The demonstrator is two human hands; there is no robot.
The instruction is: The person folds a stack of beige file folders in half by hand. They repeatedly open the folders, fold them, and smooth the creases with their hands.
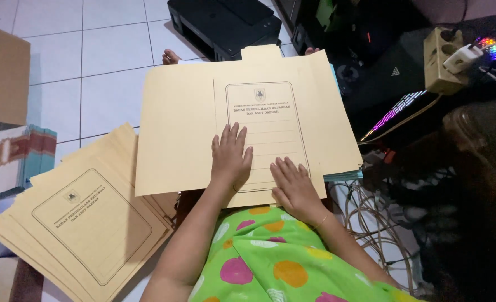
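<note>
Folder [248,123] pressed flat under left hand [230,158] and right hand [294,185]; fingers extended, grip open, holding nothing.

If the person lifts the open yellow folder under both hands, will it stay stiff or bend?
The open folder looks like thin card, so it would probably sag at its wide, unsupported flaps. It seems light: left hand and right hand lie flat on it. On the smooth floor tiles it may slide easily.
</note>
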